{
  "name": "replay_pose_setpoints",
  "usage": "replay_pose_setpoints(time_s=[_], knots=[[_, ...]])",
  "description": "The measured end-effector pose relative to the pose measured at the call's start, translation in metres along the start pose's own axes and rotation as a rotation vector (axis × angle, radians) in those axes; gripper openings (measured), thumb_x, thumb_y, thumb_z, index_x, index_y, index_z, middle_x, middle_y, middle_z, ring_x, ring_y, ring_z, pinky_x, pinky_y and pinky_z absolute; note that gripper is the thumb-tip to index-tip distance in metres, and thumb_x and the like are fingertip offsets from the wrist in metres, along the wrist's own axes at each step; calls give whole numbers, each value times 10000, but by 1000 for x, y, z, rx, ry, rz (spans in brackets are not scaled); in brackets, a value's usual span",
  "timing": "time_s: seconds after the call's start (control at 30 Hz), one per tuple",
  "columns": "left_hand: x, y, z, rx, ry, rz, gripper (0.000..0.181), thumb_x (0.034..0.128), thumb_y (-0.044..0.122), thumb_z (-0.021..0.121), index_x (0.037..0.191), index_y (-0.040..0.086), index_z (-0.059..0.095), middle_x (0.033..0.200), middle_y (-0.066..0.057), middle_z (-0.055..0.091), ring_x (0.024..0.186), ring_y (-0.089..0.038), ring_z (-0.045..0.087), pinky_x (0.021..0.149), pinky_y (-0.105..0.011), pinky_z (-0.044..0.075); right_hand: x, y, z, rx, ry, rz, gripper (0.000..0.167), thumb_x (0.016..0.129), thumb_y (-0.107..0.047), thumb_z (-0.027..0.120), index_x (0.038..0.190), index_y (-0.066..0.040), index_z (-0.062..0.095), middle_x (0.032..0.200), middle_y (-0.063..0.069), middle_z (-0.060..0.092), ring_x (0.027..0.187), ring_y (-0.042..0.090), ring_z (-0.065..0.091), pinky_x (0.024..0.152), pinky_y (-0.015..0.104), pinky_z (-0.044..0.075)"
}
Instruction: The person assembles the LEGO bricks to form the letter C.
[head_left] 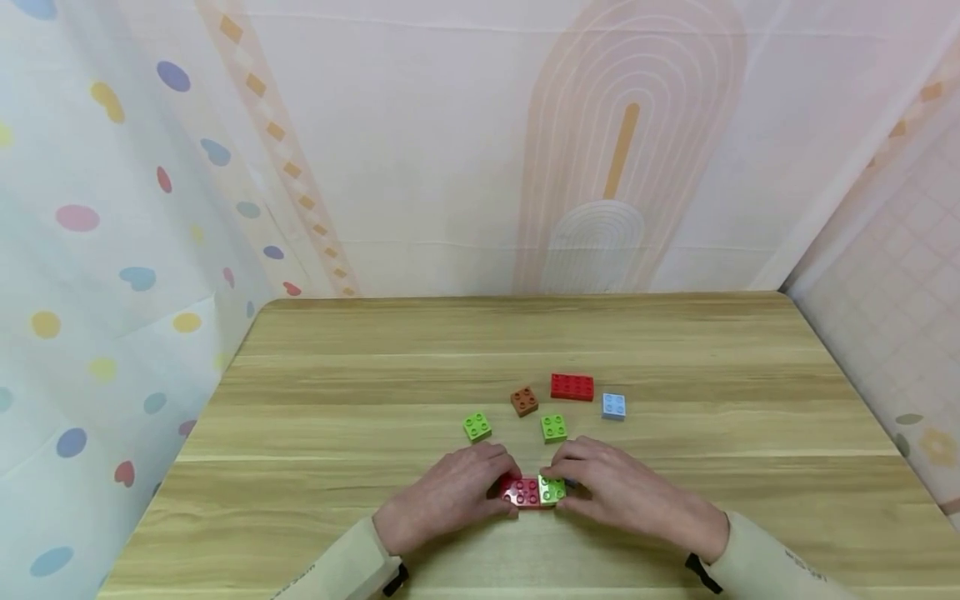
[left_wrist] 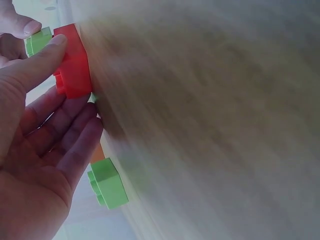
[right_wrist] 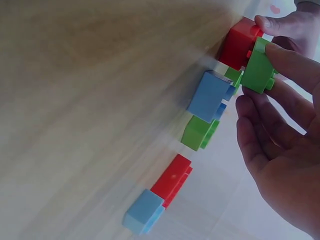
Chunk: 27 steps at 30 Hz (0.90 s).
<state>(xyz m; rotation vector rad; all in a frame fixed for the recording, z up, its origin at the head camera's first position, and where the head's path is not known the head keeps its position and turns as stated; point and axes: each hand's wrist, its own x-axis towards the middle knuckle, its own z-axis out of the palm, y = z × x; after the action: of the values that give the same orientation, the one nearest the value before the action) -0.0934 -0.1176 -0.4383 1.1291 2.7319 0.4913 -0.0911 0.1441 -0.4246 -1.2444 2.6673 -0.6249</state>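
Observation:
Near the front of the table, my left hand (head_left: 461,487) grips a red brick (head_left: 520,493), thumb on one long side and fingers at the other. A light green brick (head_left: 552,490) sits at the right end of its studded top. My right hand (head_left: 618,485) pinches this green brick between thumb and finger; the right wrist view shows it against the red brick's (right_wrist: 240,44) studs. Whether the studs are fully pressed in, I cannot tell. A darker blue brick (right_wrist: 210,96) stands close by on the table, mostly hidden under my right hand in the head view.
Beyond my hands lie two loose green bricks (head_left: 477,427), a brown brick (head_left: 524,401), a long red brick (head_left: 572,387) and a light blue brick (head_left: 613,407). Patterned cloth (head_left: 420,167) hangs behind the wooden table (head_left: 337,375) and at its sides.

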Motion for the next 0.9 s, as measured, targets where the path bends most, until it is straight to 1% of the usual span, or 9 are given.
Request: replay_pose_setpoints(time_s=[0.1,0.23,0.43,0.67,0.9], knots=[[1,0,1,-17,-9,-9,305,867,362,840,1079,186,711,999,120,625,861,-4,511,712,-190,482,2,-2,-3,-24,-20,-14,372,918,-269,802,1248,-110,737,1174,-55,669,1083,98,600,967,314,548],[1,0,2,-25,-5,-10,303,863,355,843,1075,185,710,1005,116,634,876,-7,524,728,-195,493,4,-4,-6,-51,-36,-17,374,919,-266,800,1250,-104,737,1141,-62,662,1052,82,593,949,302,550],[1,0,2,-21,-4,-19,305,858,356,844,1071,186,708,1015,108,648,891,-15,547,744,-200,508,3,-4,-4,-67,-13,-40,384,910,-241,813,1258,-98,737,1109,-62,655,1010,68,587,909,291,557],[0,1,2,0,-8,-21,313,862,366,840,1081,184,711,1007,105,641,908,-33,549,756,-218,515,-2,-2,-1,-55,-3,5,388,911,-264,814,1257,-105,742,1093,-68,652,960,40,554,863,258,549],[0,2,2,13,-5,-10,296,867,364,840,1068,185,716,1000,104,643,921,-37,554,773,-227,522,-1,-4,-1,-113,37,-73,348,897,-234,829,1211,-101,760,998,-84,615,852,24,485,767,202,506]])
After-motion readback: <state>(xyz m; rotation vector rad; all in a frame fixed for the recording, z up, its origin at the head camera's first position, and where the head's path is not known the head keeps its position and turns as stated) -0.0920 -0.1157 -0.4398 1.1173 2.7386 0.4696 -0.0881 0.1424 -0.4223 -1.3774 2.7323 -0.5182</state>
